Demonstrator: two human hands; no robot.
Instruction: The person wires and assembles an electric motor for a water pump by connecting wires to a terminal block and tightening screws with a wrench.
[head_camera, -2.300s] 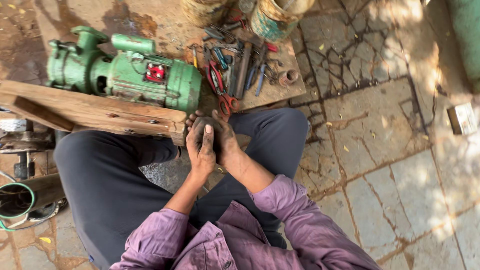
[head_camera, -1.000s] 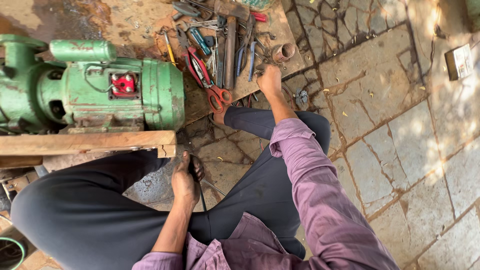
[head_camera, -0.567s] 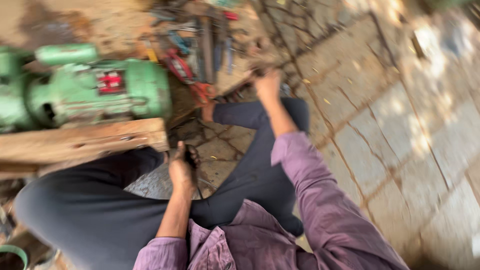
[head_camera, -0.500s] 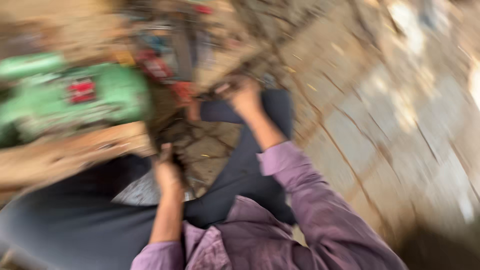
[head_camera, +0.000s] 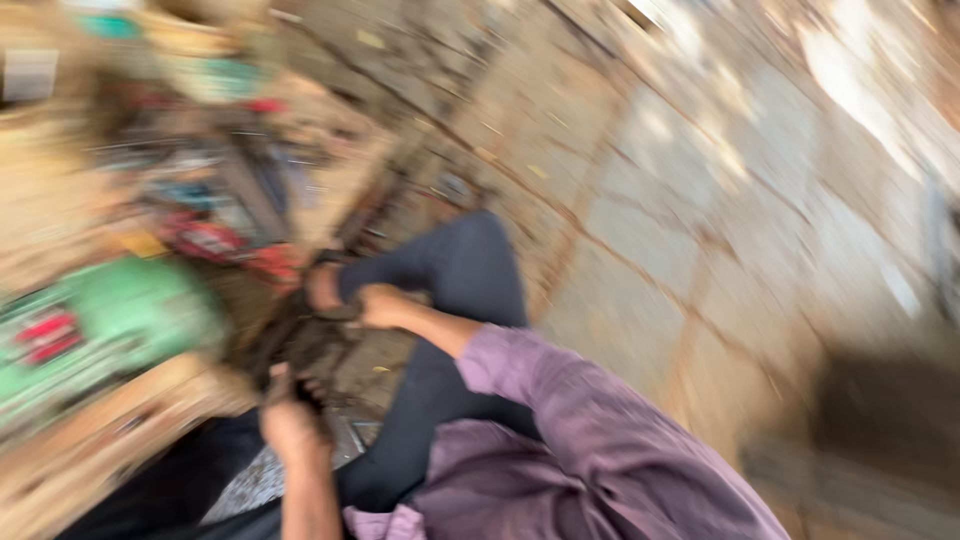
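Right hand (head_camera: 380, 303) has drawn back from the tools, clenched on something blurred; left hand (head_camera: 290, 420) nearby grips a dark part (head_camera: 300, 350).

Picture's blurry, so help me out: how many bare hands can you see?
2. The left hand is low, by the wooden plank, on something dark. The right hand is above it, near the raised knee. Blur hides the grips.
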